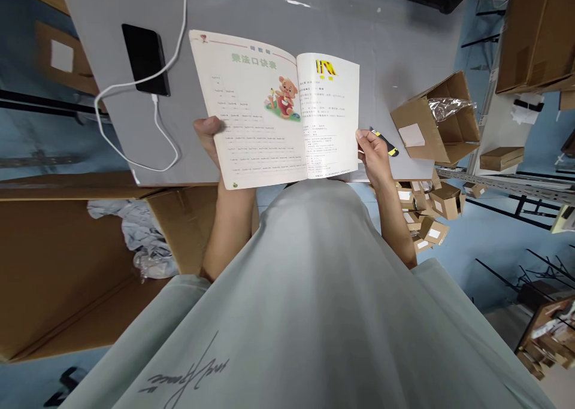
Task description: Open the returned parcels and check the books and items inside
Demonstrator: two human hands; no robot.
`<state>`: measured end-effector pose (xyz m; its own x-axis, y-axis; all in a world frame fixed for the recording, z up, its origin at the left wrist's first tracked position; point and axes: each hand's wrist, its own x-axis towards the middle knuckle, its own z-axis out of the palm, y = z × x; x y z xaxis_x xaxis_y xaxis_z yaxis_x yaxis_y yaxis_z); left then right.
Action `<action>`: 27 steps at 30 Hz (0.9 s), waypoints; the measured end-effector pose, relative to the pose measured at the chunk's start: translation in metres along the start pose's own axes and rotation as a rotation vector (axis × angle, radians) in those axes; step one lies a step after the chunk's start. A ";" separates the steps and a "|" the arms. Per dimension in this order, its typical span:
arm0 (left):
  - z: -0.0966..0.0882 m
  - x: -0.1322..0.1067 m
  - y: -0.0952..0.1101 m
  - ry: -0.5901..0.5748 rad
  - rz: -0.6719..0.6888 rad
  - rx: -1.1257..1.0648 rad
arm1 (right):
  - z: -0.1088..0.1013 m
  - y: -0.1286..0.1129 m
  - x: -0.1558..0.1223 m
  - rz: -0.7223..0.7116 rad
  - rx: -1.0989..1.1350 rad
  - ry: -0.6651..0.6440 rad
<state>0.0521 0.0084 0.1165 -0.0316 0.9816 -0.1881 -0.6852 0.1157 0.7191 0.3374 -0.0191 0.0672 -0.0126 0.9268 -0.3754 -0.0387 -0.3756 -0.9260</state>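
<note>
An open book (pixel 265 139) is spread in front of me, just above the table's near edge. Its left page carries rows of small print and a cartoon pig; the right page shows a yellow design over lines of text. My left hand (pixel 209 138) is closed on the left page's outer edge, thumb on the page and fingers hidden behind. My right hand (pixel 374 151) pinches the right page's outer edge between thumb and fingers. Close beyond the right hand, a black and yellow box cutter (pixel 385 142) lies on the table.
A black phone (pixel 142 55) with a white cable (pixel 103 124) lies on the grey table (pixel 251 8). An open cardboard box (pixel 431 121) stands at the table's right. Left of me, a large carton (pixel 54 265) holds crumpled plastic. Several small boxes (pixel 444 199) lie on the floor.
</note>
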 end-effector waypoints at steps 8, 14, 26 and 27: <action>0.004 0.001 0.002 -0.120 -0.016 -0.026 | -0.001 -0.002 0.000 -0.016 0.007 0.004; -0.001 0.002 0.001 -0.077 -0.017 -0.019 | 0.000 -0.003 0.001 -0.010 -0.005 0.024; -0.024 -0.001 -0.037 -0.222 -0.351 0.303 | 0.016 -0.008 -0.008 -0.044 -0.022 -0.057; -0.029 0.002 -0.041 -0.157 -0.315 0.346 | 0.017 -0.008 -0.008 -0.045 -0.011 -0.060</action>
<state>0.0596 0.0012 0.0672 0.2664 0.8988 -0.3483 -0.3614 0.4281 0.8283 0.3212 -0.0235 0.0783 -0.0708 0.9409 -0.3311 -0.0293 -0.3337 -0.9422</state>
